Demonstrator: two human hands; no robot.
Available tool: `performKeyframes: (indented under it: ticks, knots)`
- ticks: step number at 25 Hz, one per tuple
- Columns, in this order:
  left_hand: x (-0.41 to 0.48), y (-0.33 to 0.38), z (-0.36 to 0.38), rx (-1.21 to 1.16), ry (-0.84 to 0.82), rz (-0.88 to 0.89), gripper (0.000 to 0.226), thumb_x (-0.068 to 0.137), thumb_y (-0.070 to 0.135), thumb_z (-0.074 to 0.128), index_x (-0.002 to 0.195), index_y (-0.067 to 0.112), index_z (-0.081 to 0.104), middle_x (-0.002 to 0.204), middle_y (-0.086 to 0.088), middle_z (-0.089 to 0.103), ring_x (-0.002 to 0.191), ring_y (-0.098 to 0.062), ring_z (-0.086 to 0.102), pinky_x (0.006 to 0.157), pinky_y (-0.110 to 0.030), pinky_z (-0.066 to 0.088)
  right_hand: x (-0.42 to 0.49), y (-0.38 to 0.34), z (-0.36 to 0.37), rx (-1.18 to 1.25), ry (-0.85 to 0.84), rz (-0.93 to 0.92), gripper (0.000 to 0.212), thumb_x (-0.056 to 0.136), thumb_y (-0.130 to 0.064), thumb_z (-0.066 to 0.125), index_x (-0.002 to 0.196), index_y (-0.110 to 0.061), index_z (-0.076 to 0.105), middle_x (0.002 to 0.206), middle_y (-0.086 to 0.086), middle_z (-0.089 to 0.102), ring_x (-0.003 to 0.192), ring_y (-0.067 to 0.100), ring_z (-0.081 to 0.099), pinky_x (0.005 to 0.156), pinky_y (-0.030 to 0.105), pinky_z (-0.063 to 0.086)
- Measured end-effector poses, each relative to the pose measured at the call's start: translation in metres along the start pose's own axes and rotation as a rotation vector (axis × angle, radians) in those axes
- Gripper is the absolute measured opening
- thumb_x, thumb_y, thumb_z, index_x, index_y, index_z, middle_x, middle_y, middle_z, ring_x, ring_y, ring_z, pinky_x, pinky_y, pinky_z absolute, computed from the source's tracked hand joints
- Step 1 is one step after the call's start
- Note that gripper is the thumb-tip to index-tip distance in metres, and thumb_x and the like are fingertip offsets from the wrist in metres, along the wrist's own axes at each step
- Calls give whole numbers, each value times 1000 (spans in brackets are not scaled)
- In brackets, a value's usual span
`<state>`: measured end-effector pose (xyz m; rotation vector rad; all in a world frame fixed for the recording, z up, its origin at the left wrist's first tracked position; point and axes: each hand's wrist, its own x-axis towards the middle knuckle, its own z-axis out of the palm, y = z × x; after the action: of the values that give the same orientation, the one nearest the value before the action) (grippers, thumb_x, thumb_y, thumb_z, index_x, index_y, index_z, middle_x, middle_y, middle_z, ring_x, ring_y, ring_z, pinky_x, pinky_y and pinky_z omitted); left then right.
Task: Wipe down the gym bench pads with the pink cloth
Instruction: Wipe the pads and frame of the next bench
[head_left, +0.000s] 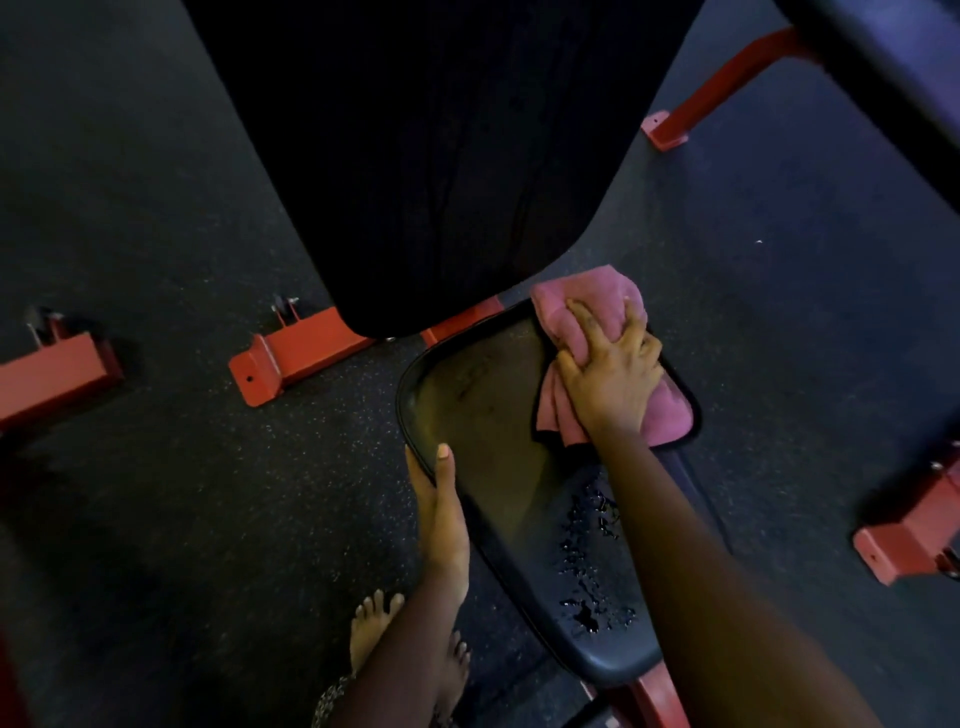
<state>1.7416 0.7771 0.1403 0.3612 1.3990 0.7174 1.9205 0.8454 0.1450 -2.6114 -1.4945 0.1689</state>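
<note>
over on the left there's just the dark rubber floor (156, 519) and a couple of red frame feet (291, 353), nothing going on there. moving in, the left hand (441, 519) has its grip curled round the left rim of the seat pad (483, 415), thumb on top, looks like it's just steadying the thing. the tall back pad (441, 156) stands behind it, dark and dull, can't tell whether it's been wiped or not.

then the right hand (610, 374) is pressed flat on the pink cloth (582, 306), fingers spread and pinching a bunch of it, up at the far right corner of the seat pad right by the hinge. the far half of the seat looks smeared and mostly dry, but the near end is covered in water droplets (592, 561), so i'd guess the seat is about halfway and the beaded part nearest the body is what's left.
</note>
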Motion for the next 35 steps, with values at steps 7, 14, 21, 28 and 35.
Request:
performKeyframes:
  ticks: [7,14,21,28,35]
  knots:
    - [-47,11,-23,219,-4,176,56,95,35,42,146,29,21,154,6,22,138,-8,25,108,-24,24,-98,-30,10,30,46,-71,49,81,-49,44,129,-39,51,145,14,39,110,43,49,78,48,45]
    - [-15,34,-17,1009,-258,778,65,85,60,29,143,30,26,153,4,23,140,-5,14,116,-36,17,-200,-30,19,9,26,-134,58,83,-59,44,137,-42,36,146,4,38,121,32,37,82,51,48]
    - [45,32,7,1577,-523,1156,65,92,60,14,143,23,29,151,-4,31,143,-18,15,116,-41,4,-132,29,10,52,119,271,50,74,-57,42,122,-48,49,142,6,39,115,31,33,82,51,41]
    - [54,20,5,1882,-422,1347,67,88,58,23,144,23,28,151,-8,30,142,-29,20,113,-50,12,-75,77,-9,76,65,529,46,84,-49,48,129,-48,42,144,6,30,120,32,35,94,49,34]
    - [49,22,6,1898,-427,1343,67,90,58,12,143,22,32,149,-10,34,140,-30,25,113,-49,11,-156,35,5,50,207,528,52,71,-50,46,122,-47,53,140,8,41,102,35,46,78,46,44]
